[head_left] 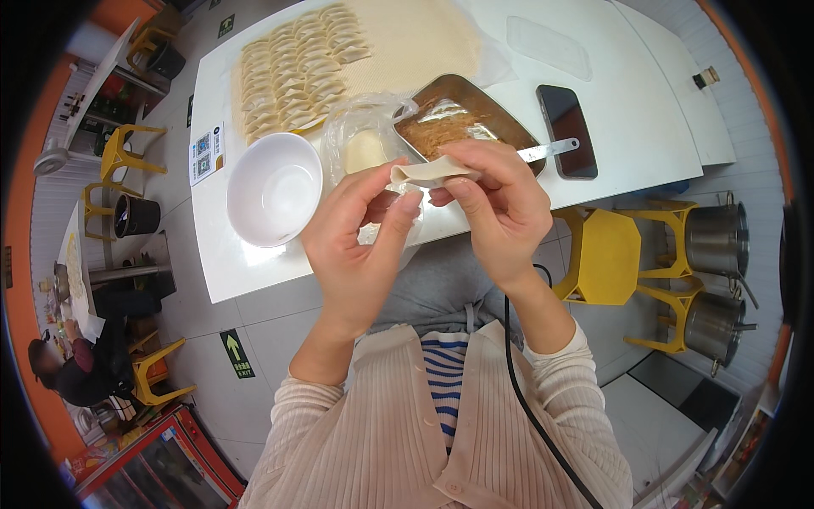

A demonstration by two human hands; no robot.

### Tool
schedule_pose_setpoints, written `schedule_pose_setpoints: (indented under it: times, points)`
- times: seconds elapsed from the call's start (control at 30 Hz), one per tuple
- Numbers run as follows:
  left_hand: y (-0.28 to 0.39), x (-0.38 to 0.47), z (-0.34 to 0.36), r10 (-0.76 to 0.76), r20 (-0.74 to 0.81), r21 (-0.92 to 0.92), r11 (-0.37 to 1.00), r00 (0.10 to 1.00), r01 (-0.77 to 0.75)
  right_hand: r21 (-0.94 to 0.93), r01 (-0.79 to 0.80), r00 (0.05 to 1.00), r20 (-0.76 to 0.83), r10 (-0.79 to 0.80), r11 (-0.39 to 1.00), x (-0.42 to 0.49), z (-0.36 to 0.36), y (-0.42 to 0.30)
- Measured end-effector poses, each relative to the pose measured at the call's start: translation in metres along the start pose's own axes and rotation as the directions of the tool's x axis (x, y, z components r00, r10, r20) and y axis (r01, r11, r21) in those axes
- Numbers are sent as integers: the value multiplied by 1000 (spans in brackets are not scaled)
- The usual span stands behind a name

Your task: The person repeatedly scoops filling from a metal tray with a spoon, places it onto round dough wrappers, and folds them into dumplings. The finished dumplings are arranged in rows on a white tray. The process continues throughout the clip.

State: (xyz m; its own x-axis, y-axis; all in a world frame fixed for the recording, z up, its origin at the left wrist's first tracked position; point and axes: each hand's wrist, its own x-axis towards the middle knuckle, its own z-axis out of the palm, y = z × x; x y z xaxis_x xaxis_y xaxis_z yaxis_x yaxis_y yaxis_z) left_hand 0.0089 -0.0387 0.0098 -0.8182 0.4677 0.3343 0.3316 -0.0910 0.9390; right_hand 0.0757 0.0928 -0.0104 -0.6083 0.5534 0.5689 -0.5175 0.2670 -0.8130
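Observation:
A folded dumpling (432, 170) is held in front of me over the table's near edge. My right hand (499, 197) pinches its right part between thumb and fingers. At its left end is my left hand (365, 219), fingertips touching the dough, thumb a little below it. Just beyond stands a metal tray (509, 118) of brownish filling (439, 127), with a metal spatula (550, 150) lying across its right corner. A clear plastic bag (356, 114) with round dough wrappers (365, 151) lies behind my left hand. Rows of shaped dumplings (292, 70) rest on a mat (420, 38).
A white bowl (275, 191) stands left of my left hand. A smartphone (567, 130) and a clear plastic lid (548, 46) lie at the right of the white table (636, 114). A yellow stool (601, 256) stands at the right. Another person (76, 375) sits far left.

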Motion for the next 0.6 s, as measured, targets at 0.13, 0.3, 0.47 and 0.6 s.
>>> schedule_pose_setpoints:
  times: [0.13,0.3,0.47,0.6]
  points:
    - [0,2,1,68,-9,83,994,998,-67,-49,79,996,-38,-80,996,1,1,3]
    - [4,3,2,238,15,266,935,971,-233,-181,163,986,-17,-169,970,1,0,4]
    - [3,6,6,427,35,465,793,903,-393,-303,227,973,21,-232,926,2,-2,0]
    - [1,12,4,571,77,524,674,817,-520,-315,227,973,24,-231,921,1,-2,-3]
